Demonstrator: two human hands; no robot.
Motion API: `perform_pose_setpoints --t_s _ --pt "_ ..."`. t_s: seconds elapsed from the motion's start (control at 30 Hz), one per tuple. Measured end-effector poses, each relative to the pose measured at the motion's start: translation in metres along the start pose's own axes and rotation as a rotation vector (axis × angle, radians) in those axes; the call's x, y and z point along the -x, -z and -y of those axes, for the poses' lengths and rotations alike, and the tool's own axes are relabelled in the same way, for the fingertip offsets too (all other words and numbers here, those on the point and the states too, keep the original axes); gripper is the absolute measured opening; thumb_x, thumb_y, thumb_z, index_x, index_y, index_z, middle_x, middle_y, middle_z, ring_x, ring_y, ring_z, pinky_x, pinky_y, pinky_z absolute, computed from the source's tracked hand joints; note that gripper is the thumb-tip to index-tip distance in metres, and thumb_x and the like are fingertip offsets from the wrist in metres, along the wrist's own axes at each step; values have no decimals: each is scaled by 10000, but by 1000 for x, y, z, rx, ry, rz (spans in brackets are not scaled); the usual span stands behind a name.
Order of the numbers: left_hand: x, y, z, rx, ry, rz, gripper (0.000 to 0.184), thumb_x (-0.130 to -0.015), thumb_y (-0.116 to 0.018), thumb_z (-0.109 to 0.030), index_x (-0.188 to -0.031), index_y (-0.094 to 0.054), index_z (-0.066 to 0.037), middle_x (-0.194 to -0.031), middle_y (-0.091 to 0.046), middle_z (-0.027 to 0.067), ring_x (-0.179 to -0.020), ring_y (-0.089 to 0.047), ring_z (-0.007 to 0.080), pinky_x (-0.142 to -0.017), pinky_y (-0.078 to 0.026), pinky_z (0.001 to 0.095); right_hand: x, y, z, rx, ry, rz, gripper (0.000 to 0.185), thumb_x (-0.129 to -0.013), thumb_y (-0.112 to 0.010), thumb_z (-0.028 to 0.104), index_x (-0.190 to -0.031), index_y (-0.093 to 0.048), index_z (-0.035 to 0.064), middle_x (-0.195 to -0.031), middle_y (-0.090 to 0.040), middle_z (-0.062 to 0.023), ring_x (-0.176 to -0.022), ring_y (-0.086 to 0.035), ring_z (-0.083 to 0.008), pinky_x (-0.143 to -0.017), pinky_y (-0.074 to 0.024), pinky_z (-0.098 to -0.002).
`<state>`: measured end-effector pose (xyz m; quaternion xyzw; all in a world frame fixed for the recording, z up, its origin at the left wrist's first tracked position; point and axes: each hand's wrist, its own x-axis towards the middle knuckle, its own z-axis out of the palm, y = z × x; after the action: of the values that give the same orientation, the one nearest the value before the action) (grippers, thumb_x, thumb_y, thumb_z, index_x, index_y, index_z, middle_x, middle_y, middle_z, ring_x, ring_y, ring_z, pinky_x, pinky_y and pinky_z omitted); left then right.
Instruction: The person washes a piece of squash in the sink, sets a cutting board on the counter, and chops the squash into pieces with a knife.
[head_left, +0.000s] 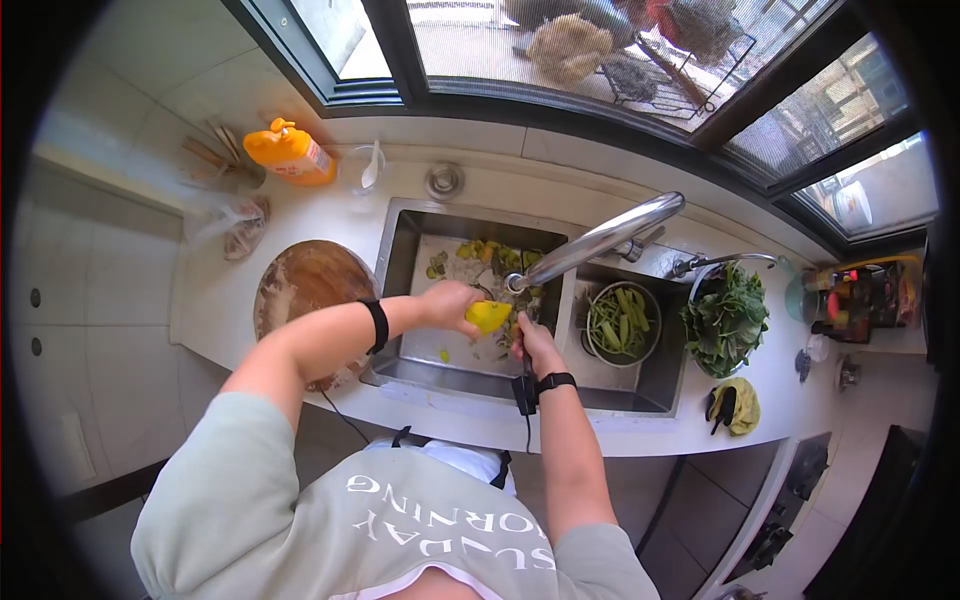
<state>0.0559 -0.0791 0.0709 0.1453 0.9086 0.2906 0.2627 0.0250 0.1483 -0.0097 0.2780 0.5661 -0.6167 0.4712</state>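
Observation:
Over the left basin of the sink [405, 250], my left hand [450, 305] is closed around a yellow piece of produce [488, 317]. My right hand [538, 342] is just right of it, fingers closed on a small dark thing too unclear to name. Yellow and green scraps [485, 250] lie on the basin floor beyond my hands. The curved metal faucet [600, 240] reaches over the basin, its spout end close above the yellow piece.
A pot of cut green stalks [622, 322] sits in the right basin. Leafy greens [725, 320] and a yellowish cloth [738, 405] are at the right. At the left are a round wooden board [310, 290] and an orange bottle [292, 155]. Cables hang near both arms.

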Motion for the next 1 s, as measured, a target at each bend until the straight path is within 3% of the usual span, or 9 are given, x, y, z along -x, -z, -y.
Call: perform_pose_setpoints --t_s 0.07,0.1,0.13,0.2,0.27,0.4,0.47,0.7,1.0 --pt "7 -4 5 55 209 -172 511 -645 -824 -364 -990 -653 -29 -898 -681 190 -852 -649 370 -749 -513 446 -12 6 -4 478 238 1 393 -959 -532 427 -794 -574 73 -573 -549 -67 -424 -490 -132 -426 -401 -271" --pt "11 -5 7 50 221 -176 511 -645 -824 -364 -990 -653 -29 -898 -681 190 -852 -649 370 -749 -513 446 -13 10 -3 604 274 -12 409 -932 -565 407 -777 -598 30 -650 -627 -139 -515 -602 -248 -501 -476 -356" --pt "13 -6 5 62 298 -238 513 -640 -827 -360 -991 -658 -28 -878 -680 198 -848 -652 373 -751 -515 446 -7 10 -2 607 275 1 409 -932 -565 407 -777 -598 30 -650 -627 -139 -515 -602 -248 -501 -476 -356" --pt "21 -10 6 78 385 -302 515 -634 -831 -356 -993 -663 -27 -859 -680 206 -844 -655 375 -754 -516 446 13 7 -1 1250 541 -246 402 -889 -610 346 -998 -646 -39 -955 -678 -242 -903 -662 -364 -774 -512 -450" --pt "27 -23 12 149 497 -438 531 -636 -828 -367 -1010 -668 -27 -871 -683 204 -859 -659 373 -767 -518 437 34 -6 -5 1268 462 -267 413 -874 -618 347 -1018 -640 -40 -992 -672 -246 -974 -625 -421 -866 -484 -474" --pt "37 -41 19 145 561 -472 541 -631 -834 -374 -1008 -669 -23 -897 -684 210 -869 -663 368 -775 -520 430 83 -30 -16 1049 679 -273 422 -875 -619 414 -895 -637 -7 -835 -657 -252 -828 -636 -430 -724 -490 -481" --pt "43 -50 19 176 632 -456 538 -639 -825 -406 -1019 -675 -57 -924 -688 198 -879 -665 359 -777 -524 428 105 -49 -13 1174 630 -146 443 -897 -584 441 -1029 -633 21 -909 -670 -245 -886 -638 -416 -761 -493 -488" --pt "56 -45 -23 -27 452 -688 350 -745 -706 -308 -1041 -672 -125 -855 -687 135 -816 -661 345 -708 -532 425 130 -82 -6 1247 685 7 478 -908 -558 501 -919 -600 25 -798 -652 -225 -775 -622 -425 -667 -472 -490" --pt "60 -51 -32 79 410 -851 323 -720 -715 -297 -984 -661 -121 -901 -678 130 -834 -651 343 -728 -516 438 146 -83 -9 1271 710 56 491 -914 -548 506 -906 -581 17 -787 -649 -227 -771 -621 -425 -667 -468 -498"
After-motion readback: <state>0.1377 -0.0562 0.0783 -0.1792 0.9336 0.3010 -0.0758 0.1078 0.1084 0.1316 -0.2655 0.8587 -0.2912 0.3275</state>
